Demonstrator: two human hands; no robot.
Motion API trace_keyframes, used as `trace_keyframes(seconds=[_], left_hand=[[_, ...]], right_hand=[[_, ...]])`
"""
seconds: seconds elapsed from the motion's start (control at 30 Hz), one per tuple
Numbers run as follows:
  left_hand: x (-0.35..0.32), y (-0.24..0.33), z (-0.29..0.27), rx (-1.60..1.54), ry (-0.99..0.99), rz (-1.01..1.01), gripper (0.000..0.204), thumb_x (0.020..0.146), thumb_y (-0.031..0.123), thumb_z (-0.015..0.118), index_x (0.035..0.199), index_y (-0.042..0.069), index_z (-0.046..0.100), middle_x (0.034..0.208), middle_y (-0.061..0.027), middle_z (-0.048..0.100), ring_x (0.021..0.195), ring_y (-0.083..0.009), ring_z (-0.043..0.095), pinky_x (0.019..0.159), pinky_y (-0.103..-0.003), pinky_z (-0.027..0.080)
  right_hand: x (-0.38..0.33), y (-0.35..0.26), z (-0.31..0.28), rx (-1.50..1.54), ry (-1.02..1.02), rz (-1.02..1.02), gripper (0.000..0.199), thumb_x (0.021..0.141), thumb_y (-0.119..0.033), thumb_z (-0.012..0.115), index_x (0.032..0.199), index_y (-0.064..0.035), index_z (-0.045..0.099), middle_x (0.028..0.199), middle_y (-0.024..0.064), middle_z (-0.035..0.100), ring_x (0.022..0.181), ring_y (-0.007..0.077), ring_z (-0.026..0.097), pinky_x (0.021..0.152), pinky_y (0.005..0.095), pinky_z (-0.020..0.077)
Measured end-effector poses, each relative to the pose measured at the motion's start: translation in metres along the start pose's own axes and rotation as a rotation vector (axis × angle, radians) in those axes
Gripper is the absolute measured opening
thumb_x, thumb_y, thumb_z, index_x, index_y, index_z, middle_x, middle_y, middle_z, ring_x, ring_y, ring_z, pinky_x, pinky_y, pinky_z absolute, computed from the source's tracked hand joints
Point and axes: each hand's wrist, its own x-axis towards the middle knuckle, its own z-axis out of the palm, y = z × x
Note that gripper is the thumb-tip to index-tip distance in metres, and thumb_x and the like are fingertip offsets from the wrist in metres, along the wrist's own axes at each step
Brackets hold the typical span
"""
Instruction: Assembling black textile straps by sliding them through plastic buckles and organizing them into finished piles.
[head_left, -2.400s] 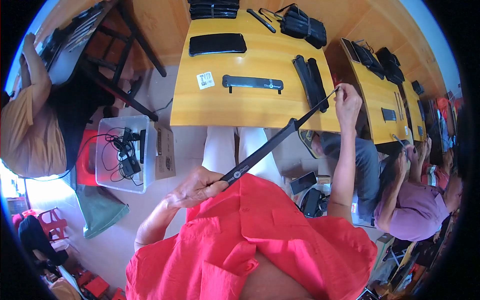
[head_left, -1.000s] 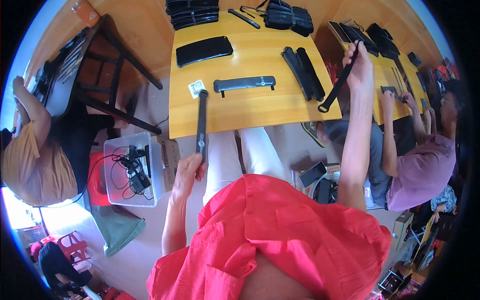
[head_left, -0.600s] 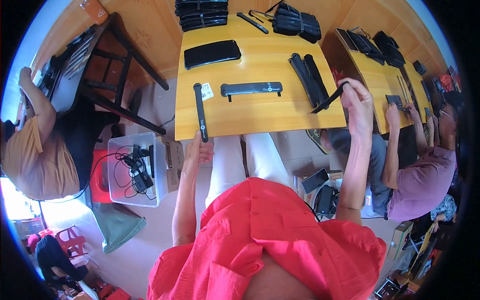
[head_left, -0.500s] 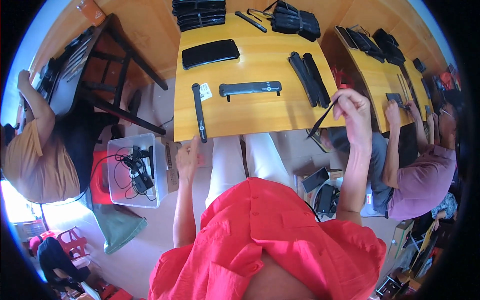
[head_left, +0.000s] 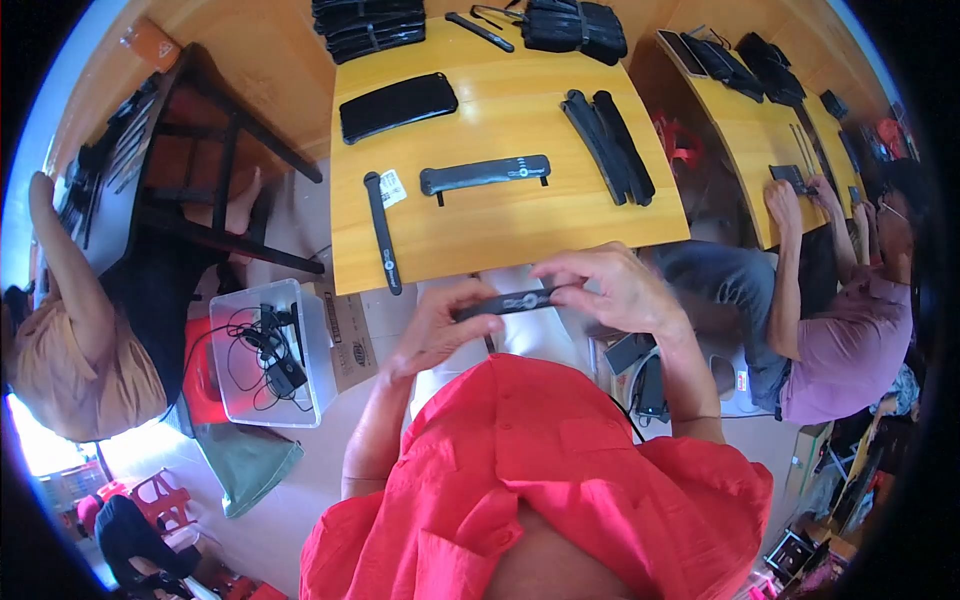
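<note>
Thumb and fingers of the left hand (head_left: pixel 437 324) and right hand (head_left: pixel 622 290) close on opposite ends of a strap (head_left: pixel 513 301), held above the lap just off the near edge of the yellow table (head_left: pixel 510 235). The strap is narrow, flat and black, with a pale round mark and pale lettering; fingers and slight blur make its full length hard to judge. Beyond, on the table, lie a similar black strip (head_left: pixel 382 235), a white label (head_left: pixel 391 188) and a wider black band (head_left: pixel 485 175).

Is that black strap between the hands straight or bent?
Straight where visible: the strap runs in one line from left hand to right hand.
</note>
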Motion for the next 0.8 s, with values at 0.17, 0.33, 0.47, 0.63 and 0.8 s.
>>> trace_keyframes(seconds=[0.17, 0.33, 0.47, 0.63, 0.8], left_hand=[[0.008, -0.005, -0.029, 0.102, 0.026, -0.193, 0.015, 0.086, 0.016, 0.06, 0.093, 0.003, 0.06, 0.069, 0.0034, 0.051, 0.061, -0.0036, 0.042, 0.054, -0.017, 0.035], [0.028, -0.029, -0.053, -0.029, 0.208, -0.126, 0.01, 0.084, 0.009, 0.061, 0.091, 0.002, 0.06, 0.071, 0.0003, 0.057, 0.063, -0.0049, 0.052, 0.056, -0.019, 0.044], [0.058, -0.038, -0.065, -0.08, 0.486, -0.067, 0.008, 0.082, 0.007, 0.062, 0.088, 0.002, 0.062, 0.068, -0.0016, 0.06, 0.057, -0.0067, 0.055, 0.053, -0.019, 0.046], [0.093, -0.056, -0.074, -0.206, 0.661, -0.035, 0.01, 0.083, 0.01, 0.063, 0.088, 0.001, 0.064, 0.071, -0.0025, 0.062, 0.057, -0.0065, 0.055, 0.053, -0.019, 0.046], [0.108, -0.076, -0.081, -0.18, 0.823, 0.004, 0.013, 0.084, 0.009, 0.062, 0.092, 0.0, 0.065, 0.075, -0.0032, 0.062, 0.059, -0.0064, 0.055, 0.053, -0.019, 0.045]], right_hand=[[-0.002, 0.051, -0.004, -0.119, 0.199, 0.012, 0.015, 0.075, -0.003, 0.061, 0.09, 0.0003, 0.064, 0.073, 0.0143, 0.062, 0.068, 0.0253, 0.061, 0.063, 0.0325, 0.0461], [0.023, 0.1, -0.002, 0.068, 0.386, 0.153, 0.008, 0.076, -0.005, 0.063, 0.081, 0.0011, 0.063, 0.061, 0.0057, 0.057, 0.055, 0.0136, 0.053, 0.053, 0.0276, 0.0409], [0.046, 0.131, 0.001, 0.4, 0.475, 0.228, 0.011, 0.078, -0.011, 0.067, 0.075, -0.0012, 0.061, 0.057, -0.0013, 0.053, 0.051, 0.0027, 0.045, 0.047, 0.0204, 0.0337], [0.073, 0.159, 0.003, 0.656, 0.559, 0.226, 0.011, 0.082, -0.013, 0.065, 0.078, -0.0041, 0.061, 0.061, -0.0023, 0.053, 0.053, 0.0017, 0.044, 0.046, 0.0169, 0.0331], [0.093, 0.178, 0.002, 0.601, 0.605, 0.256, 0.011, 0.082, -0.011, 0.064, 0.08, -0.0008, 0.062, 0.062, -0.0026, 0.054, 0.054, 0.0025, 0.046, 0.05, 0.0176, 0.0358]])
